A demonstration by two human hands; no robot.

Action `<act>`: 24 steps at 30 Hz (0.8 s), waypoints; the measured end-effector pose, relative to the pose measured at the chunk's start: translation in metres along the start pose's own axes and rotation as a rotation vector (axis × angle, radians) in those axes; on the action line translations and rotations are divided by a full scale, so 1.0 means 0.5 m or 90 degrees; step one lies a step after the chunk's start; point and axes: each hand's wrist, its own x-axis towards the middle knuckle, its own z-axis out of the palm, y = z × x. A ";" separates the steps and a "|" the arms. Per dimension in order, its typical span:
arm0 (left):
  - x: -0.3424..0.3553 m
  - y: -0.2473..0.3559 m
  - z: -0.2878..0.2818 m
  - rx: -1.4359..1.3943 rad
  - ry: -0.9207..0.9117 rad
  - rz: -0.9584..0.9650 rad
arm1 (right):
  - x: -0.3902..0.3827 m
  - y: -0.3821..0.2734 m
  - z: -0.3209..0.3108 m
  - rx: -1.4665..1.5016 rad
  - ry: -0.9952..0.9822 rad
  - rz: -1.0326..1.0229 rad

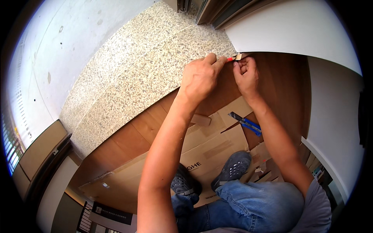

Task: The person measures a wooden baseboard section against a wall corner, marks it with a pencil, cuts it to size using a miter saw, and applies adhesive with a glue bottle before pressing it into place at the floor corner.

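Note:
My left hand [200,77] is closed around a thin red pencil [230,59], its pale tip pointing right toward the wall corner. Facing it, my right hand [248,77] has its fingers curled at a small light piece of wood [238,57], which it seems to pinch at the edge. Both hands meet where the brown wood floor [285,85], the speckled stone slab [155,50] and the white panel [287,31] come together. My fingertips partly hide what lies beneath them.
A blue utility knife [250,126] lies near my right forearm. Flattened cardboard [217,145] is spread under my feet, with a small brown offcut [201,119] by its far edge. Scraps [268,171] lie beside my right knee. A grey-white cabinet side [334,105] stands at right.

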 end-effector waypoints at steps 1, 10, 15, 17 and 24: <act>-0.001 0.000 0.001 -0.002 0.006 0.001 | 0.000 0.001 0.000 -0.007 -0.002 -0.002; 0.001 0.004 0.006 0.003 0.021 -0.009 | -0.001 0.006 0.002 -0.002 0.000 -0.003; 0.000 -0.001 0.008 0.007 0.023 0.004 | 0.000 0.004 0.003 -0.011 0.000 -0.006; 0.001 0.000 0.008 0.014 0.020 0.012 | 0.000 0.007 0.004 -0.005 0.001 -0.002; -0.008 0.005 0.021 0.023 0.025 0.091 | 0.000 0.007 0.004 -0.023 0.002 -0.017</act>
